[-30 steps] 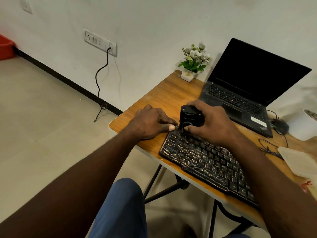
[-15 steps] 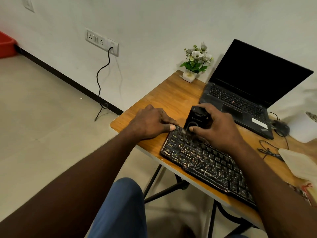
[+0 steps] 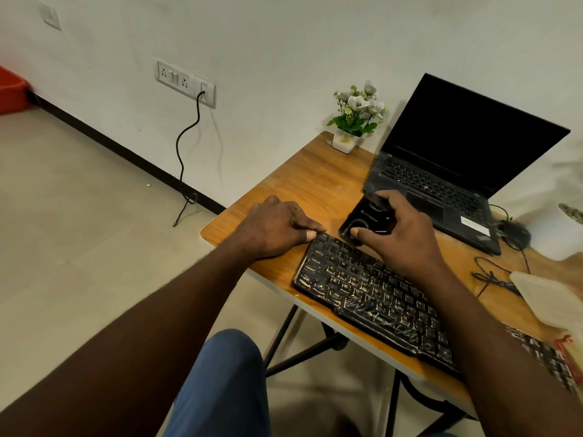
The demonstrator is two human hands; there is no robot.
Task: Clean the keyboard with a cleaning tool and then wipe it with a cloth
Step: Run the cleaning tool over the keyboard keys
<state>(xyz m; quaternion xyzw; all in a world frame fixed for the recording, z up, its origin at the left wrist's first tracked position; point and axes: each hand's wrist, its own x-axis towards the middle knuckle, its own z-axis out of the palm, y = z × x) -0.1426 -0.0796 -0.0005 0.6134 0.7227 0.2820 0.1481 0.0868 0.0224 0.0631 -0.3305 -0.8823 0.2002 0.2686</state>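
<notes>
A worn black keyboard lies slanted along the near edge of the wooden table. My right hand grips a black boxy cleaning tool, tilted over the keyboard's far left corner, thumb pressed on its round front. My left hand rests curled on the table beside that corner, its fingertips touching the keyboard's edge. A pale folded cloth lies at the right edge of the table.
An open black laptop stands behind the keyboard. A small potted plant sits at the far corner by the wall. A mouse and tangled cable lie at the right. The table's left edge drops to the floor.
My right hand has tipped the cleaning tool from upright to slanted and shifted it slightly right and back along the keyboard's top row. My left hand stays put.
</notes>
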